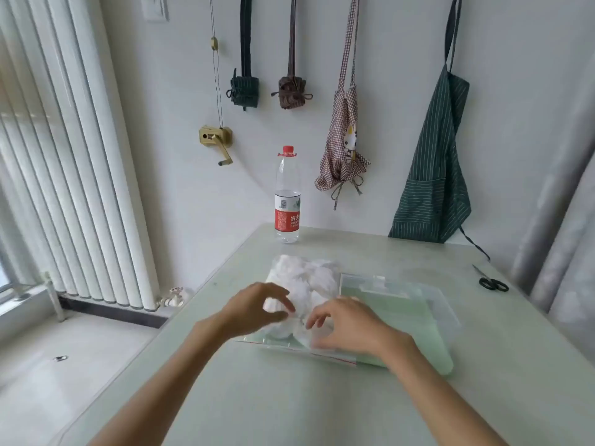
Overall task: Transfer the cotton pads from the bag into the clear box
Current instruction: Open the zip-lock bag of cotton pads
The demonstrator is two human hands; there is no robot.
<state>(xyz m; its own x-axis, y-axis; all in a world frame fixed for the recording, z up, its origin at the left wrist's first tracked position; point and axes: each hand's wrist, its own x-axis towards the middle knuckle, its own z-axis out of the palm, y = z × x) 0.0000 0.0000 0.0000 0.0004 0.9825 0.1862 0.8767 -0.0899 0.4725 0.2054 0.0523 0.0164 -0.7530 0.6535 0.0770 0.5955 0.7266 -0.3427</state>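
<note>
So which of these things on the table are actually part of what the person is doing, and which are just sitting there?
Part of the job:
- bag of cotton pads
- clear box, right of the bag
- left hand and right hand, both at the bag

Just lying about:
- water bottle
- scissors
- aprons hanging on the wall

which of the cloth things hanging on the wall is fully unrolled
The dark green pinstriped apron at far right hangs open at full length; the green and brown ones are rolled, the checked one bunched.
</note>
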